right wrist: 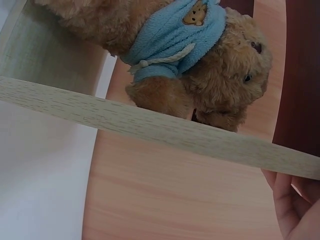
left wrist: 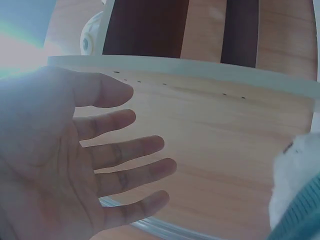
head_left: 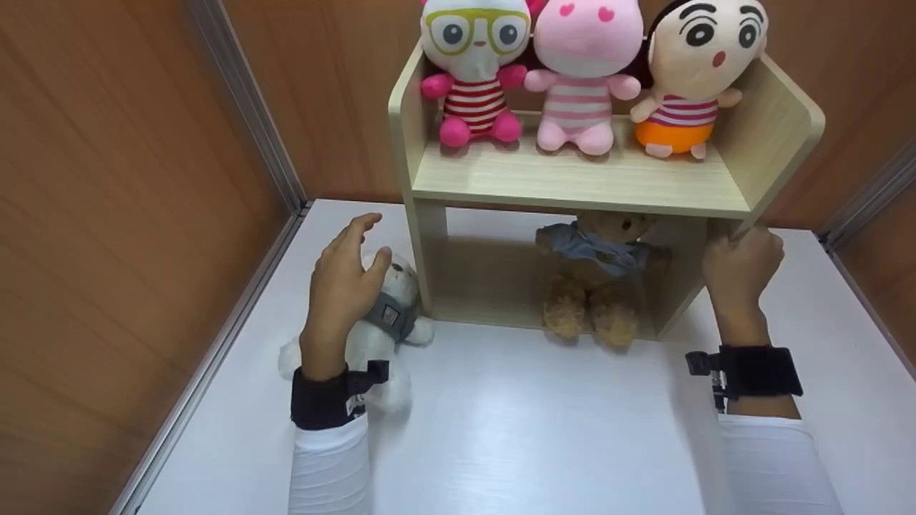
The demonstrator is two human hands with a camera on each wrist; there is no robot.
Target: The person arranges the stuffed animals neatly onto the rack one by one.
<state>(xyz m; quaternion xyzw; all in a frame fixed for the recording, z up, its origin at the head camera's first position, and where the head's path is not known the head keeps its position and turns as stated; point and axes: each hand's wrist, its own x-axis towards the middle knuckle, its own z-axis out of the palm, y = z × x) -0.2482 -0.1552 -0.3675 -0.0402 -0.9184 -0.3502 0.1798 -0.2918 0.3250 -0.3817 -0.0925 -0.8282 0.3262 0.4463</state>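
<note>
A pale wooden shelf (head_left: pixel 580 179) stands on the white table between both hands. My left hand (head_left: pixel 347 275) is raised to the left of it, fingers spread and a little bent, with nothing in the palm. Below and behind this hand, a white plush toy (head_left: pixel 372 343) in a grey vest leans beside the shelf's left panel (head_left: pixel 421 243). At the outer side of the right panel (right wrist: pixel 150 132), my right hand (head_left: pixel 744 268) has its fingers curled, the fingertips right at the panel. A brown teddy bear (head_left: pixel 590 286) in a blue top sits in the lower compartment.
On the upper board sit a pink plush toy with green glasses (head_left: pixel 476 93), a pink plush toy with heart marks (head_left: pixel 583 86) and a doll in orange shorts (head_left: pixel 687 93). Wood-grain walls (head_left: pixel 122 214) enclose the table (head_left: pixel 544 429) at the back and sides.
</note>
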